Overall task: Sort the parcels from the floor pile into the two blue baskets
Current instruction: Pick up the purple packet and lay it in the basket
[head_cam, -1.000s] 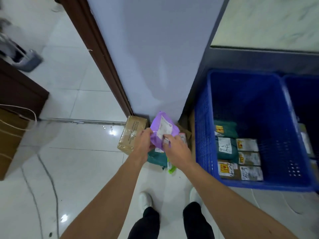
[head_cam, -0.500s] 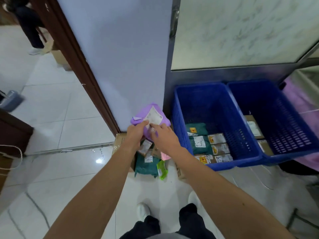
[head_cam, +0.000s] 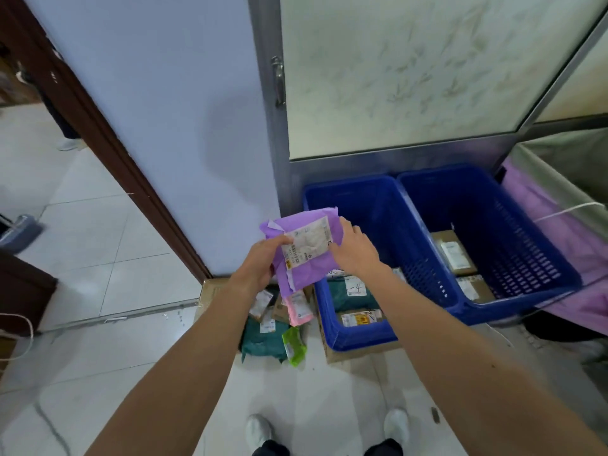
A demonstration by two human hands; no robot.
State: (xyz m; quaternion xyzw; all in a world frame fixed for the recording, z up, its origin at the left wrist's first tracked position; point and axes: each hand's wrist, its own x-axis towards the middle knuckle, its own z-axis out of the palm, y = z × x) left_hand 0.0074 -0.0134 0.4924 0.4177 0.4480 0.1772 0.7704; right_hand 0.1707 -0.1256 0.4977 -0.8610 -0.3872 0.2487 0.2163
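A purple mailer parcel (head_cam: 307, 261) with a white label is held up in front of me, above the floor pile. My left hand (head_cam: 263, 261) grips its left edge and my right hand (head_cam: 353, 250) grips its right edge. The pile (head_cam: 279, 324) on the floor below holds teal, pink and green bags and small boxes. Two blue baskets stand side by side against the wall: the left basket (head_cam: 332, 334) holds teal bags and labelled boxes, the right basket (head_cam: 526, 291) holds two brown boxes.
A cardboard box (head_cam: 209, 291) lies by the wall behind the pile. A flat carton (head_cam: 358, 352) sticks out under the left basket. Purple cloth (head_cam: 559, 232) hangs at the right. A dark door frame (head_cam: 108, 149) runs along the left, with a person's leg beyond it.
Both hands have lifted the purple parcel higher off the pile and turned its label towards me. My view has swung right, bringing both baskets into sight.
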